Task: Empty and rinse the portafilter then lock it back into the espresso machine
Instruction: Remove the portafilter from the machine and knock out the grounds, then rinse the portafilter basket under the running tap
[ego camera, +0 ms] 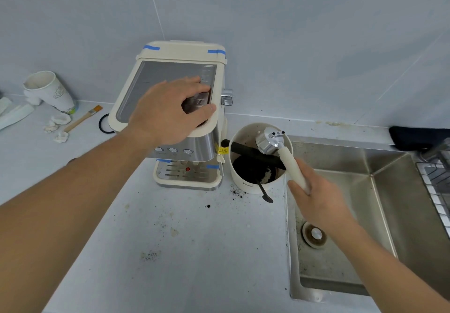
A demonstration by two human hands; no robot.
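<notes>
The cream and steel espresso machine point(146, 86) stands at the back of the counter. My left hand point(168, 110) lies flat on its top, fingers spread. My right hand point(314, 190) grips the cream handle of the portafilter point(270, 140). Its metal head is turned face down over the black bar of the cream knock box point(246, 183), which holds dark coffee grounds. The steel sink point(379, 190) with its drain point(314, 234) lies to the right, under my right forearm.
A black spoon point(266, 195) leans at the knock box's front, with spilled grounds on the counter. At the back left are a tipped paper cup point(51, 90), crumpled tissues, a small brush point(84, 117) and a black ring point(103, 123). A dark cloth point(414, 137) and a rack sit right of the sink.
</notes>
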